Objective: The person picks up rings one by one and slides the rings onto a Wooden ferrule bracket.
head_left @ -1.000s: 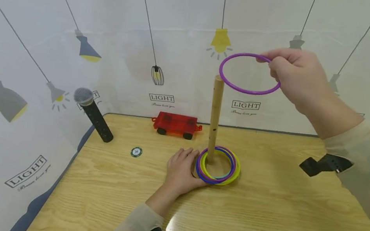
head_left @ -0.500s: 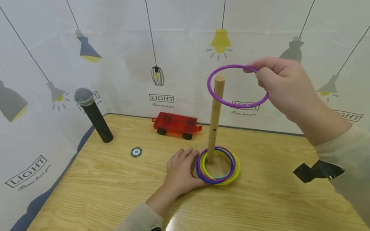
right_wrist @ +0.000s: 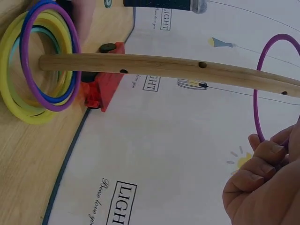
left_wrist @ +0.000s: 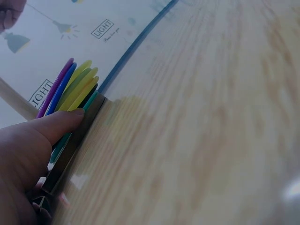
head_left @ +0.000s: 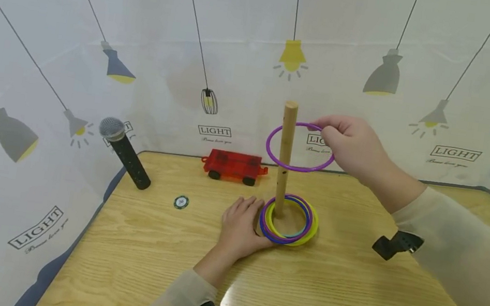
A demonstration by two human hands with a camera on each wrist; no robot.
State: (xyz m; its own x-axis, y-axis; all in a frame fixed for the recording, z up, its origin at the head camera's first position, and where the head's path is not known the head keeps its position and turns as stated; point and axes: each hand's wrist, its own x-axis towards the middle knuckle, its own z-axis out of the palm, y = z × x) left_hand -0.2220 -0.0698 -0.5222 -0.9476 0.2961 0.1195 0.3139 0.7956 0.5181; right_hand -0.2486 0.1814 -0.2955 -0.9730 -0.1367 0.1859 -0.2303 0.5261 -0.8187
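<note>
My right hand (head_left: 356,147) pinches a thin purple ring (head_left: 297,169) by its right side, thumb against fingers. The ring encircles the upper part of an upright wooden post (head_left: 290,115); the right wrist view also has the post passing through the held ring (right_wrist: 256,108). Around the post's foot lie several stacked rings (head_left: 312,230), yellow, blue, purple and green. My left hand (head_left: 241,228) grips the left side of the post's base, beside the stack. In the left wrist view the thumb lies along the edge of the dark-sided wooden base (left_wrist: 77,145); its other fingers are mostly hidden.
A red toy wagon (head_left: 233,165) stands behind and left of the post. Farther left are a black microphone (head_left: 128,160) and a small round chip (head_left: 181,202) marked 20. A lamp-patterned sheet (head_left: 170,48) rises along the wooden table's (head_left: 141,253) back and left edges.
The right hand has carried the purple ring left and down, from beside the post's top to around the post. The left hand and the stacked rings have stayed put.
</note>
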